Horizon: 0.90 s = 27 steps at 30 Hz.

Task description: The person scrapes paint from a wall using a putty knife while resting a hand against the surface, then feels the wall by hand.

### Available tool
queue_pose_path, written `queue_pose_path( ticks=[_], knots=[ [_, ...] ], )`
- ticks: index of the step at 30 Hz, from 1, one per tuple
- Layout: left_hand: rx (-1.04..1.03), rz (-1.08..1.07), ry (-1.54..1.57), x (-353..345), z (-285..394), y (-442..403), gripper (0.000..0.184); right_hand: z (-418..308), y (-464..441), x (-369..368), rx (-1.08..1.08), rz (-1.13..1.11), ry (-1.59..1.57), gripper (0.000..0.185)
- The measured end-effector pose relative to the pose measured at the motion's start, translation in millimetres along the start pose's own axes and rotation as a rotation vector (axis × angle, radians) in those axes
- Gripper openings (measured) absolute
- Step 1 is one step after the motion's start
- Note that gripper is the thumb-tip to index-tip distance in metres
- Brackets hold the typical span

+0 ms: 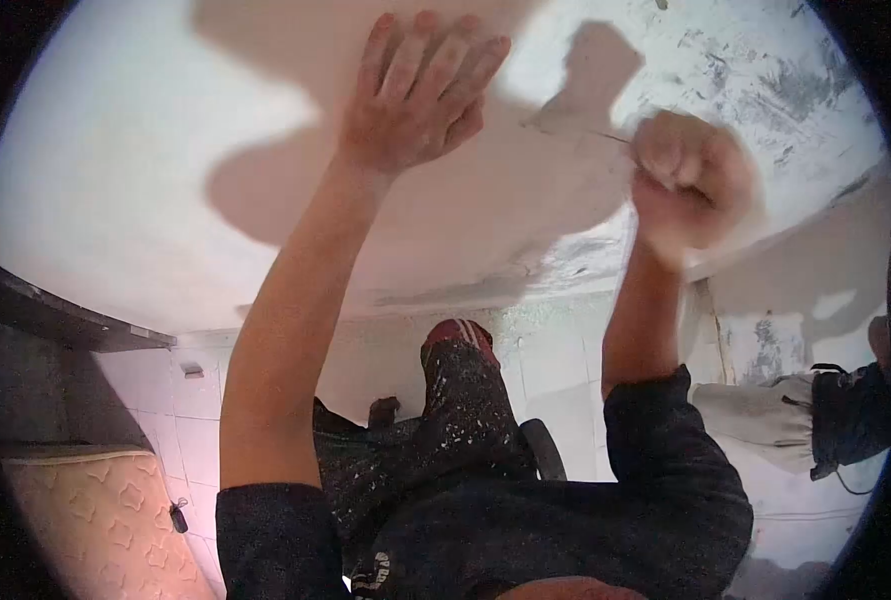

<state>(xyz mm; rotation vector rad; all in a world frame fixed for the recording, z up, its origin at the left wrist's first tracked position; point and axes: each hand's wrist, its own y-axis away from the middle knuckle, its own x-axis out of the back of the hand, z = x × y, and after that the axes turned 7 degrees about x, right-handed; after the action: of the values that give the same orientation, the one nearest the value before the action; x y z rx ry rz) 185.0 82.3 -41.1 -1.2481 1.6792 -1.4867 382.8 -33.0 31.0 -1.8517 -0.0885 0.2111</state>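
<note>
My left hand (pixel 415 100) lies against a pale, plaster-like wall surface (pixel 135 190), its fingers spread and dusted with white. My right hand (pixel 690 170) is closed in a fist, blurred by motion, at the right of the same surface. From that fist a thin blade (pixel 585 132) reaches left, seen nearly edge-on; it looks like a putty knife, with its handle hidden in my fingers. Dark shadows of both arms fall across the surface. Rough grey patches (pixel 755 80) mark its upper right part.
My dark trousers (pixel 455 420) are speckled with white. At the lower left is a patterned orange-pink mattress (pixel 95 510) below a dark ledge (pixel 75 315). Light tiles (pixel 190 430) show lower down. Grey and dark clothing (pixel 765 420), apparently another person's, is at the right.
</note>
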Motion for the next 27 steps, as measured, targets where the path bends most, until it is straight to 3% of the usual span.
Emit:
queue_pose_path(
  ticks=[2,3,5,6,7,9,11,13,15,17,18,20,22,24,27],
  knots=[
    [-0.011,0.044,0.01,-4.0,-0.1,-3.1,0.045,1.9,-5.7,-7.8,-0.102,0.056,0.146,0.034],
    [-0.013,0.043,0.012,-4.3,3.3,-5.4,0.045,-4.5,-6.6,0.5,-0.038,0.026,0.128,0.037],
    [-0.011,0.028,0.02,-5.3,7.9,-9.4,0.045,-21.5,-12.1,16.2,0.003,-0.155,-0.172,0.04],
    [-0.009,0.024,0.018,-5.9,8.5,-10.4,0.045,-9.2,-0.8,14.6,-0.008,0.032,-0.169,0.037],
    [-0.007,0.01,0.014,-7.0,10.9,-10.0,0.045,3.0,1.5,15.4,-0.099,-0.026,0.188,0.034],
    [-0.009,0.009,0.004,-10.5,11.8,-13.0,0.045,0.2,-10.0,11.6,-0.055,0.023,0.19,0.035],
    [-0.014,0.049,0.027,-11.0,11.2,-16.0,0.045,-20.9,-14.1,16.7,0.006,-0.046,-0.297,0.036],
    [-0.014,0.049,0.019,-9.5,9.9,-19.2,0.045,-20.2,-20.8,13.9,0.103,-0.279,-0.162,0.036],
    [-0.019,0.046,0.022,-7.8,9.5,-18.4,0.045,9.4,-17.5,-0.7,-0.027,-0.083,0.447,0.034],
    [-0.007,0.059,0.013,-9.4,9.6,-20.8,0.047,0.8,-24.0,5.9,-0.029,-0.089,0.223,0.032],
    [-0.006,0.058,0.013,-8.2,9.7,-20.5,0.047,-3.7,-32.1,20.8,0.0,-0.301,-0.127,0.03],
    [-0.011,0.032,-0.01,-6.3,8.1,-21.1,0.047,-0.7,-31.1,20.1,0.162,-0.425,0.234,0.028],
    [-0.003,0.007,0.006,-3.3,8.4,-18.0,0.047,4.0,-17.8,5.8,0.112,-0.145,0.68,0.027],
    [-0.002,0.016,0.0,-3.4,4.5,-21.6,0.047,3.2,-23.1,5.0,0.037,-0.087,0.265,0.024],
    [0.003,0.015,-0.032,-7.3,5.8,-22.1,0.047,-5.6,-37.5,8.4,0.106,-0.427,-0.216,0.026]
  ],
)
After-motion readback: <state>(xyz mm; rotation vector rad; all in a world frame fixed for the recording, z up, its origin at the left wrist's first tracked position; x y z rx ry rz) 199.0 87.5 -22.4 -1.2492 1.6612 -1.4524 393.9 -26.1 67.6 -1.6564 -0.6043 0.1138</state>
